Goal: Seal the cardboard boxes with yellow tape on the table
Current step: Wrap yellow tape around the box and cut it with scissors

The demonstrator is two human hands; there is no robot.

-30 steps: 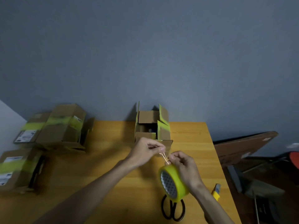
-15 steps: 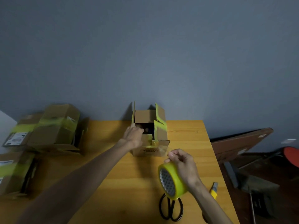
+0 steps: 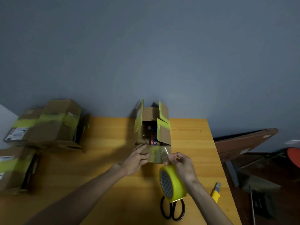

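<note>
Now the open cardboard box (image 3: 164, 135) stands mid-way along the tabletop's (image 3: 113, 135) far edge, side flaps up and near flap (image 3: 155, 154) folded toward the person. The left hand (image 3: 136, 159) has dropped from the box's left rim onto that flap, fingers nearly straight, gripping nothing. The right hand (image 3: 183, 168) holds the yellow tape roll (image 3: 172, 182) just beside the flap, pinching its pulled-out end (stuck down or not, I cannot tell), so taping looks about to begin though the flaps aren't closed.
</note>
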